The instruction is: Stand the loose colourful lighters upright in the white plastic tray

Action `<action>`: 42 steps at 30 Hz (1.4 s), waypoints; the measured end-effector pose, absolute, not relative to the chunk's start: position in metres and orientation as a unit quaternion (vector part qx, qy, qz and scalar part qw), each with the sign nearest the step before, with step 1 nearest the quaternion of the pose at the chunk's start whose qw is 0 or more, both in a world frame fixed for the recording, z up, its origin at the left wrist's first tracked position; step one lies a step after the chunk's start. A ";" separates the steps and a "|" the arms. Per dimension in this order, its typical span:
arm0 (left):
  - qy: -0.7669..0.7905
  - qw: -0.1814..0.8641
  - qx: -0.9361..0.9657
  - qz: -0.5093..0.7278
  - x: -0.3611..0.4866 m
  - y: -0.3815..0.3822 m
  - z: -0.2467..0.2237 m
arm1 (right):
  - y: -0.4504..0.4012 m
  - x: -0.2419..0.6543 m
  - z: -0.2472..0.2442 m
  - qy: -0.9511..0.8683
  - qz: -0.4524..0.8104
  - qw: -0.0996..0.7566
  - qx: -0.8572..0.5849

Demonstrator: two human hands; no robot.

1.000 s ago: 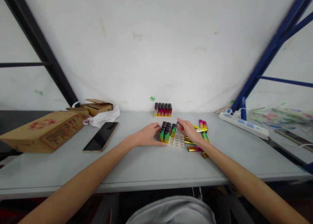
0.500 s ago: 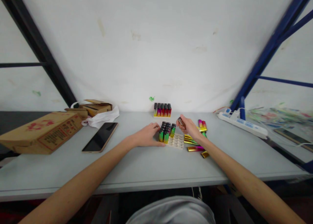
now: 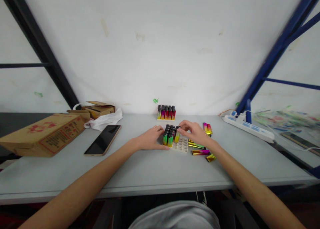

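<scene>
A cream tray with round-cornered slots point(image 3: 181, 146) sits on the table, its left part filled with upright lighters point(image 3: 167, 139), green and yellow with black tops. My left hand point(image 3: 151, 138) lies at the tray's left end, thumb along the front corner and fingers bent by the lighters, holding the tray steady. My right hand point(image 3: 192, 131) pinches a yellow lighter point(image 3: 177, 136) near its top, upright at the right side of the filled slots. Whether its base is fully down in a slot I cannot tell. Several loose metallic lighters point(image 3: 200, 152) lie right of the tray, partly behind my right forearm.
Behind stands a second tray of upright lighters point(image 3: 166, 112), near the wall. On the left are a phone point(image 3: 103, 140), a white plastic bag point(image 3: 106, 119) and cardboard boxes point(image 3: 47, 132). A white power strip point(image 3: 248, 126) lies at the right, by a blue metal frame point(image 3: 270, 62).
My right hand has moved left and down, bringing the lighter from beside the tray to the filled slots and standing it upright. My left hand has stayed in place.
</scene>
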State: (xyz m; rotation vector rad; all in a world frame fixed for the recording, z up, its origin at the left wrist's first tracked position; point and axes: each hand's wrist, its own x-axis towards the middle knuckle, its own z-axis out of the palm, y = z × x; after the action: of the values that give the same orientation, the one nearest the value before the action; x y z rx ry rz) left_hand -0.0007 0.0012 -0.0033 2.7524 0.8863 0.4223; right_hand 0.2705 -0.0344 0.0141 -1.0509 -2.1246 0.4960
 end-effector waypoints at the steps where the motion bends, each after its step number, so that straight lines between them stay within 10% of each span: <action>1: 0.303 0.109 0.936 0.140 -0.001 0.001 -0.003 | -0.036 0.270 0.014 -0.824 0.186 0.346 -0.408; 24: 0.306 0.116 0.934 0.142 -0.001 0.000 -0.002 | -0.039 0.288 0.029 -0.835 0.204 0.264 -0.436; 31: 0.308 0.112 0.934 0.141 -0.001 0.000 -0.002 | -0.039 0.321 0.032 -0.856 0.332 0.032 -0.395; 42: 0.314 0.110 0.934 0.132 0.000 -0.001 -0.001 | -0.041 0.312 0.025 -0.858 0.275 0.013 -0.433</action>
State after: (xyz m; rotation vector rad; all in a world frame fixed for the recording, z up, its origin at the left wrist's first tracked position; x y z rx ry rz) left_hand -0.0001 -0.0008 -0.0009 2.7445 0.9244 0.3883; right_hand 0.3122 -0.0413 0.0249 -1.3505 -2.6737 0.8561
